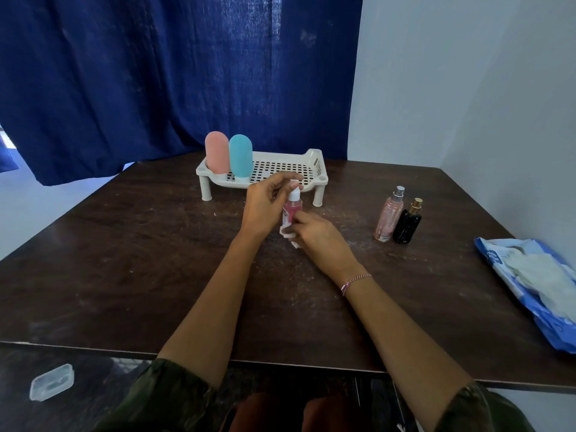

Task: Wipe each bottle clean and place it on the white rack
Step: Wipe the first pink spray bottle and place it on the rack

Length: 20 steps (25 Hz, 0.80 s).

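From my head camera: my left hand (265,207) curls round the top of the small pink bottle (292,211), steadying it upright. That lets my right hand (314,235) pinch the wipe (287,232) against its base. The white rack (315,157) stands just behind on the table (140,260), ready.
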Each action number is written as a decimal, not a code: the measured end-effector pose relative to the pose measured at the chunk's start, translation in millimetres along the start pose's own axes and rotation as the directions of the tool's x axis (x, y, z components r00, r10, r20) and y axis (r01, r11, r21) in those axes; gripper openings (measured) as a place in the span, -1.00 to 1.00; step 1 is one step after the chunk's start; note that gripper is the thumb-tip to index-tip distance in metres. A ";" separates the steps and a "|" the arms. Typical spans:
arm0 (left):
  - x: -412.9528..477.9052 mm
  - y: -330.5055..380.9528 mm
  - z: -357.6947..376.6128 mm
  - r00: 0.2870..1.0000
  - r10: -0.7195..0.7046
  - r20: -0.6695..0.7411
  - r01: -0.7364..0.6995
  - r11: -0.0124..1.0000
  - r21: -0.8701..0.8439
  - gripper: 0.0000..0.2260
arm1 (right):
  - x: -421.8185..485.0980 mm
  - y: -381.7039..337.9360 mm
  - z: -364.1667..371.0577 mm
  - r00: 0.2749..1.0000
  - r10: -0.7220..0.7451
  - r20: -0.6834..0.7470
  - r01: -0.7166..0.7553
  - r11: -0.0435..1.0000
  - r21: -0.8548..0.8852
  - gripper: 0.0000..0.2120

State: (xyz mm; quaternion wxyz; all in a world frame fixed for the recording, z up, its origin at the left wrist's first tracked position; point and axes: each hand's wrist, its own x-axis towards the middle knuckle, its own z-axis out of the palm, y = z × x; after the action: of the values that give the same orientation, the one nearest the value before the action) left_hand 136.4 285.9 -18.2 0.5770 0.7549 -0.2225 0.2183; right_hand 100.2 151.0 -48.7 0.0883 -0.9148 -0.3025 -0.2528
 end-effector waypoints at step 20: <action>-0.9 -2.8 3.2 0.999 -0.037 0.022 0.040 0.988 -0.148 -0.85 | -12.3 6.9 -17.2 0.998 -0.020 -0.058 0.024 0.997 0.070 -0.81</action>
State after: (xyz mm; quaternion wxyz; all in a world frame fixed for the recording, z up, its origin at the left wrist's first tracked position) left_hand 137.6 283.5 -21.7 0.6334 0.7162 -0.2291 0.1829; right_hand 88.9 133.8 -40.3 0.1264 -0.9001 -0.3184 -0.2693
